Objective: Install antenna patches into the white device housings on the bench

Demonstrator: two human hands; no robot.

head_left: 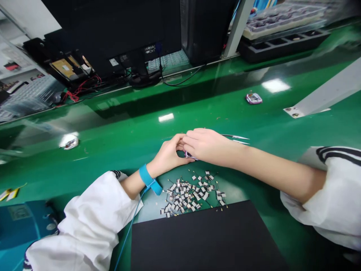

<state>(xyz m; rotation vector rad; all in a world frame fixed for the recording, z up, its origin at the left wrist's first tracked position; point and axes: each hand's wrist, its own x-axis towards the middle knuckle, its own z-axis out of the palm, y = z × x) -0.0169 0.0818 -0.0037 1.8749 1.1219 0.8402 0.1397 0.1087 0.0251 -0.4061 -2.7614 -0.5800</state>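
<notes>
Both my hands meet over the green mat, around a small purple-edged device that they mostly cover. My left hand, with a blue strap on its wrist, curls its thumb and fingers around the device's left side. From the right, my right hand lies over it with bent fingers, hiding most of it. The pointed tips of a metal tool stick out behind my right wrist; how it is held is hidden. Just below the hands lies a pile of small silver-and-black parts with thin leads.
A black sheet lies nearest me. Similar small devices rest at right and left. A white metal post stands at right. A monitor and black trays are behind; a blue box is lower left.
</notes>
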